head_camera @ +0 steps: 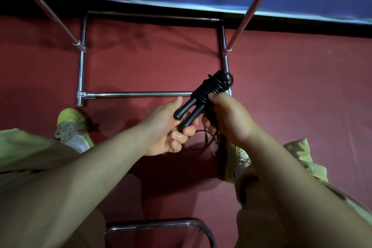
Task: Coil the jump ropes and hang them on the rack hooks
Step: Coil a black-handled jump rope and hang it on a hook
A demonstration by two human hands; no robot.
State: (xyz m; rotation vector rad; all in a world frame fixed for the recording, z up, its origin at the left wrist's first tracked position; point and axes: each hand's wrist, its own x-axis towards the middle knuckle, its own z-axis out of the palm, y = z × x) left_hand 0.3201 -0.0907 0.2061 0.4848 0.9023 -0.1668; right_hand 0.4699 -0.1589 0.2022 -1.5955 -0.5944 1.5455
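Between the two hands, above the red floor, sits one black jump rope [209, 92]: its two handles [186, 115] lie side by side, and the cord is wound in tight turns around their upper ends, forming a thick bundle that points up toward the right. The left hand [169, 129] grips the lower ends of the handles, fingers curled underneath and thumb lying alongside. The right hand [227, 119] pinches the wound cord with its thumb on top, and a few loose dark strands [205, 143] trail down below it. Beyond the hands stands one chrome rack [138, 94], with a low rectangular base frame of tubes on the floor and two slanted poles rising toward the top corners. Two yellow-green shoes [70, 125] stand on the red carpet-like floor [151, 56], which meets a black strip and a blue wall at the top. One curved chrome tube [161, 223] crosses the bottom edge.
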